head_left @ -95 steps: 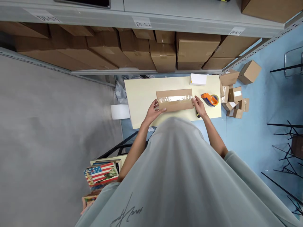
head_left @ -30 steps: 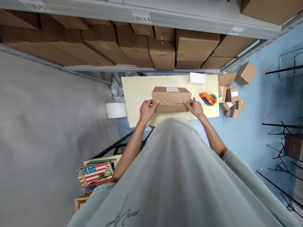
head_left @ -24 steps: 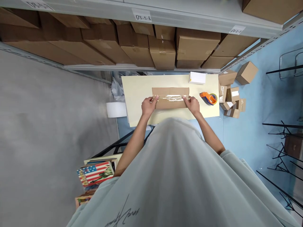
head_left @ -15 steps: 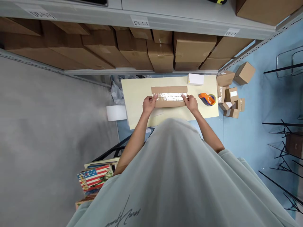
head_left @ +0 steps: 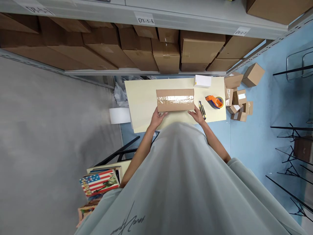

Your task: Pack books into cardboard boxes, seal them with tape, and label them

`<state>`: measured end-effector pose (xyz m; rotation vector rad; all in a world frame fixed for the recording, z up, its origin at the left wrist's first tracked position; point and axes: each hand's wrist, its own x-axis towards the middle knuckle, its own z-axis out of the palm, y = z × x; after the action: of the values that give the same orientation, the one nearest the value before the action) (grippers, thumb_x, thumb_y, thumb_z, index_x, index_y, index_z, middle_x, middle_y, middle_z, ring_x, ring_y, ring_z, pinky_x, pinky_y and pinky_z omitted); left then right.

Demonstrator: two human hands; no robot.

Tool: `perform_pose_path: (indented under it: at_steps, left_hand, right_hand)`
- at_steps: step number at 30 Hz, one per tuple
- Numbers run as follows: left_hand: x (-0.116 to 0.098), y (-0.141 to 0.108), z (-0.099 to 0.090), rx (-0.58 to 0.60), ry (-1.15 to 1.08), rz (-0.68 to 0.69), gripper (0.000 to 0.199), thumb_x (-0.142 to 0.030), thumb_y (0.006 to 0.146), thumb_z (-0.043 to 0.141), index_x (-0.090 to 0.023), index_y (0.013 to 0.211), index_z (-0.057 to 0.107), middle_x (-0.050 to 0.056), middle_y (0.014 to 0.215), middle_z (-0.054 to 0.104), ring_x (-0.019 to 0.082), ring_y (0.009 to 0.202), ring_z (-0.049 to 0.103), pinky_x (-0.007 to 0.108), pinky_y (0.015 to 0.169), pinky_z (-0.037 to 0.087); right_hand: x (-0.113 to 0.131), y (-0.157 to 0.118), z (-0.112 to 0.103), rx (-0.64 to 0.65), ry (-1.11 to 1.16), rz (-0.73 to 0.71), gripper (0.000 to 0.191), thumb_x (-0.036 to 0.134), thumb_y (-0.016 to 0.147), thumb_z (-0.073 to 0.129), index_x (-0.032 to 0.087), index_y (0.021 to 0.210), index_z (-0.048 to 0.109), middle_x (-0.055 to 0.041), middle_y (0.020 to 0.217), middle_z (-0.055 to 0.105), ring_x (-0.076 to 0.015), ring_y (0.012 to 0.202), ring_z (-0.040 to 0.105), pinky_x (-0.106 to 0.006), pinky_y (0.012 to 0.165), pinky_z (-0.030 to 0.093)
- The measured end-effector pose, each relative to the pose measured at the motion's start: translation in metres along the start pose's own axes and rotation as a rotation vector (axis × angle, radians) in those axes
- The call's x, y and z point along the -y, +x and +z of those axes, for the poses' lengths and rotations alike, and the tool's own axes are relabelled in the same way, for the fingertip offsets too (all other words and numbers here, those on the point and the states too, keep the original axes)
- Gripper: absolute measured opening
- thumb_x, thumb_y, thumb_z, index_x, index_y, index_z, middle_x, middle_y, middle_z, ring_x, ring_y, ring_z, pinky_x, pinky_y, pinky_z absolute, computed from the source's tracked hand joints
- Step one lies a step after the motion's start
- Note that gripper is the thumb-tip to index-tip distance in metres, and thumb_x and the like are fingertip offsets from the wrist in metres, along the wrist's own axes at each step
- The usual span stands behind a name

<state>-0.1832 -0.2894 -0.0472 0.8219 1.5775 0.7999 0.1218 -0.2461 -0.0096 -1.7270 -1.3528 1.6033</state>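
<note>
A long cardboard box (head_left: 175, 105), with shiny clear tape along its top, is at the cream tabletop in front of me. My left hand (head_left: 157, 118) grips its near left corner, fingers at the end and thumb along the near side. At the near right corner my right hand (head_left: 196, 115) holds the box in the same way, thumb pointing inward. Some fingertips are hidden by the box. Just right of my right hand lies a black and yellow utility knife (head_left: 202, 110). Farther right is an orange tape dispenser (head_left: 213, 101) with a tape roll.
A small white box (head_left: 202, 81) stands at the table's (head_left: 141, 98) back edge. Beyond it rises a metal shelf (head_left: 207, 19) packed with cartons (head_left: 166, 58). Several small boxes (head_left: 239, 97) are piled to the right. A white roll (head_left: 119, 116) sits left, above stacked picture books (head_left: 99, 182).
Both hands have slid from the taped top to the near corners of the box. The box's near side has tipped slightly into view. The utility knife now shows beside my right hand.
</note>
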Motion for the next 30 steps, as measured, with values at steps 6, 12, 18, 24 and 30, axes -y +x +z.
perform_pose_path:
  at_steps: [6,12,18,24,30]
  left_hand:
    - [-0.035,0.003,0.0,-0.178,0.139,0.165,0.061,-0.062,0.093,0.08,-0.021,0.135,0.065,0.019,0.154,0.066,0.032,0.148,0.062,0.046,0.127,0.047]
    - [-0.048,0.021,0.0,-0.143,0.089,0.067,0.05,-0.049,0.094,0.082,-0.023,0.129,0.057,0.016,0.142,0.074,0.028,0.128,0.074,0.04,0.109,0.058]
    - [-0.043,0.046,0.001,-0.184,0.107,0.004,0.04,-0.046,0.096,0.076,-0.018,0.123,0.064,0.019,0.138,0.076,0.028,0.124,0.074,0.042,0.111,0.057]
    - [-0.034,0.047,-0.001,-0.113,-0.059,-0.028,0.056,-0.056,0.095,0.078,-0.019,0.134,0.066,0.019,0.151,0.071,0.029,0.134,0.071,0.044,0.117,0.056]
    - [-0.028,0.041,0.003,-0.016,-0.164,-0.069,0.069,-0.074,0.097,0.068,-0.025,0.146,0.066,0.016,0.159,0.067,0.03,0.147,0.064,0.048,0.122,0.053]
  right_hand:
    - [0.039,0.023,-0.014,-0.181,-0.19,-0.058,0.065,0.078,0.089,0.073,0.019,0.116,0.079,-0.0125,0.118,0.076,-0.0285,0.114,0.069,-0.041,0.106,0.059]
    - [0.055,0.041,-0.016,-0.264,-0.439,0.005,0.059,0.075,0.099,0.064,0.019,0.109,0.079,-0.012,0.11,0.071,-0.0264,0.098,0.07,-0.039,0.097,0.057]
    - [0.044,0.061,-0.008,-0.26,-0.446,0.071,0.056,0.067,0.101,0.062,0.017,0.119,0.081,-0.0118,0.106,0.079,-0.0282,0.101,0.074,-0.038,0.097,0.056]
    - [0.038,0.064,-0.011,-0.242,-0.377,0.094,0.051,0.064,0.099,0.064,0.018,0.118,0.079,-0.0069,0.1,0.08,-0.0239,0.093,0.075,-0.033,0.09,0.057]
    - [0.035,0.061,0.0,-0.274,-0.333,0.089,0.054,0.066,0.1,0.059,0.02,0.122,0.076,-0.0072,0.105,0.08,-0.0217,0.095,0.074,-0.031,0.089,0.057]
